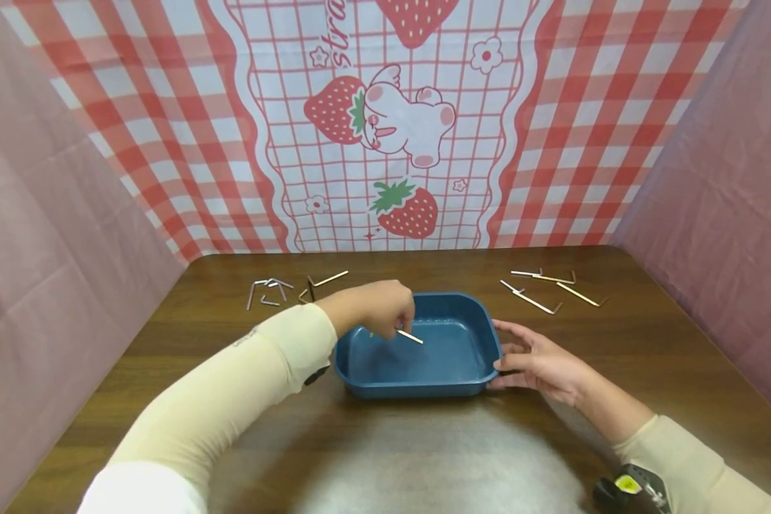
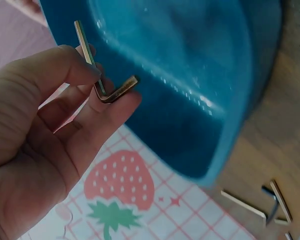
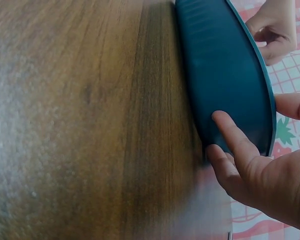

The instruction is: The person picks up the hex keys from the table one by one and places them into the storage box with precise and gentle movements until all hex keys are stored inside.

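Note:
My left hand (image 1: 380, 308) is over the left half of a deep blue tray (image 1: 417, 390). It pinches a gold-coloured L-shaped hex key (image 2: 88, 56) between thumb and fingers. In the left wrist view the key's short arm lies along a fingertip, and the tray (image 2: 230, 125) is behind it. At the tray's right end my right hand (image 1: 542, 368) holds the wall. In the right wrist view, two of its fingertips (image 3: 222, 120) press the outside of the tray (image 3: 225, 70), while another digit reaches the rim from the opening side. The tray's far left corner is hidden behind my left arm.
Several hex keys (image 1: 252, 295) lie on the wooden table (image 1: 411, 457) beyond my left forearm, silvery, gold and dark ones. Several more hex keys (image 1: 533, 303) lie past the tray to the right. A strawberry-patterned cloth (image 1: 385, 185) hangs behind the table, with pink cloth at both sides.

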{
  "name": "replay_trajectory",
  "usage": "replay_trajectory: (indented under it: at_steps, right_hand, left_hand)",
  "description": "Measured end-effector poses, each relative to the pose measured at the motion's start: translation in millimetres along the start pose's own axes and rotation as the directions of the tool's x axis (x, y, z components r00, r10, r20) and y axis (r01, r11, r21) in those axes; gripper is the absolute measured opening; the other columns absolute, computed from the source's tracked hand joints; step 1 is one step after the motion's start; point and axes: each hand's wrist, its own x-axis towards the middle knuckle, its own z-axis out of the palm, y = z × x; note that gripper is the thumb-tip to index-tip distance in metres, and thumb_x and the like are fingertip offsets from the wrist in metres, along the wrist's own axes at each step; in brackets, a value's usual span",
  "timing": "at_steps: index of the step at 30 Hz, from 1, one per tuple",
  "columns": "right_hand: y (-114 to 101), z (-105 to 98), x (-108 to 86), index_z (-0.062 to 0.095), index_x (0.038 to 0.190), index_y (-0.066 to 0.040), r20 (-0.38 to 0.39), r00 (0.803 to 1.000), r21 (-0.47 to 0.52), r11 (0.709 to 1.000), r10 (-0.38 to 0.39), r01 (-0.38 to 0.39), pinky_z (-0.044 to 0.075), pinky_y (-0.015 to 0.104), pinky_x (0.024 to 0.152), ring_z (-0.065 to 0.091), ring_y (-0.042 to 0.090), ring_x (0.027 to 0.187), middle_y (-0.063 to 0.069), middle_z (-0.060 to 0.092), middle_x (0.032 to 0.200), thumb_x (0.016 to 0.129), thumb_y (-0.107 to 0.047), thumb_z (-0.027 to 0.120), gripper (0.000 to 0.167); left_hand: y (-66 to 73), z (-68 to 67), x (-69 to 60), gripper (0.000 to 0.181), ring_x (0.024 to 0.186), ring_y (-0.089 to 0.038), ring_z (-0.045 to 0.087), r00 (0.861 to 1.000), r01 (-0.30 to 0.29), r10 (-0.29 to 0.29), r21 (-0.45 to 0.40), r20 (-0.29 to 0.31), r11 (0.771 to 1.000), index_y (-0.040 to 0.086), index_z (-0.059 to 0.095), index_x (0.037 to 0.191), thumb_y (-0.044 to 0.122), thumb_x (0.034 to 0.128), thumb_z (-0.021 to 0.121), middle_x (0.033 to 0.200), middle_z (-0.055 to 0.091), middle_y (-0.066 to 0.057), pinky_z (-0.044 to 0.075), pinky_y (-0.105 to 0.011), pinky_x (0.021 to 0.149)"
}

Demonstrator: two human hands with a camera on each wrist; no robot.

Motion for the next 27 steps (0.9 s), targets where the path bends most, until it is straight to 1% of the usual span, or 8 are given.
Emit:
replay_trajectory:
  at_steps: [4, 7, 12, 17, 22, 27]
  right_hand:
    - [0.3, 0.1, 1.2, 0.001, 0.154, 0.001, 0.002, 1.0, -0.001, 1.0, -0.011, 0.011, 0.05, 0.054, 0.089, 0.062, 0.036, 0.103, 0.042, 0.029, 0.138, 0.09, 0.004, 0.059, 0.086]
    - [-0.1, 0.5, 1.1, 0.001, 0.154, 0.001, 0.003, 1.0, -0.001, 1.0, -0.014, 0.014, 0.05, 0.054, 0.089, 0.062, 0.036, 0.103, 0.042, 0.031, 0.136, 0.09, 0.005, 0.058, 0.086]
    - [-0.1, 1.3, 0.2, 0.0, 0.153, 0.001, 0.002, 1.0, 0.005, 1.0, -0.012, 0.012, 0.05, 0.054, 0.089, 0.062, 0.036, 0.102, 0.041, 0.031, 0.135, 0.089, 0.005, 0.058, 0.087]
    - [-0.2, 0.2, 0.4, -0.001, 0.154, 0.001, 0.002, 1.0, -0.003, 1.0, -0.002, 0.002, 0.05, 0.054, 0.09, 0.061, 0.036, 0.103, 0.041, 0.028, 0.138, 0.091, 0.004, 0.058, 0.086]
    - [1.2, -0.2, -0.2, -0.001, 0.154, 0.001, 0.001, 1.0, -0.013, 1.0, 0.005, -0.005, 0.05, 0.054, 0.089, 0.061, 0.036, 0.103, 0.04, 0.03, 0.137, 0.091, 0.003, 0.058, 0.086]
    - [0.2, -0.6, 0.6, -0.001, 0.154, 0.001, -0.001, 1.0, -0.013, 1.0, 0.005, -0.005, 0.05, 0.054, 0.09, 0.061, 0.036, 0.103, 0.038, 0.034, 0.135, 0.091, 0.003, 0.059, 0.087]
  left_hand:
    - [4.0, 6.0, 12.0, 0.022, 0.081, -0.008, 0.06, 1.0, -0.009, 0.008, 0.02, 0.03, 1.0, 0.013, 0.079, 0.096, 0.0, 0.0798, 0.071, 0.09, 0.072, 0.004, 0.052, -0.02, 0.071]
    - [5.8, 9.8, 19.8, 0.021, 0.08, -0.007, 0.06, 0.999, -0.008, 0.007, 0.025, 0.054, 1.0, 0.013, 0.079, 0.096, 0.001, 0.0808, 0.07, 0.09, 0.071, 0.005, 0.051, -0.018, 0.068]
    - [8.4, 11.8, 32.3, 0.02, 0.073, -0.008, 0.06, 0.997, 0.025, -0.023, -0.02, 0.074, 0.999, 0.012, 0.079, 0.092, -0.001, 0.0802, 0.071, 0.086, 0.07, 0.005, 0.051, -0.018, 0.06]
    - [7.4, 13.6, 44.3, 0.02, 0.066, -0.012, 0.063, 0.992, 0.071, -0.063, -0.071, 0.106, 0.995, 0.012, 0.078, 0.092, -0.003, 0.0824, 0.069, 0.085, 0.068, 0.004, 0.053, -0.021, 0.053]
    - [4.6, 17.1, 50.8, 0.025, 0.071, -0.014, 0.061, 0.987, 0.104, -0.091, -0.097, 0.133, 0.99, 0.014, 0.078, 0.092, -0.007, 0.0843, 0.065, 0.086, 0.066, 0.004, 0.053, -0.022, 0.053]
    - [2.5, 18.7, 54.2, 0.029, 0.074, -0.015, 0.061, 0.986, 0.123, -0.108, -0.113, 0.131, 0.986, 0.013, 0.078, 0.093, -0.01, 0.0843, 0.062, 0.087, 0.066, 0.003, 0.053, -0.023, 0.054]
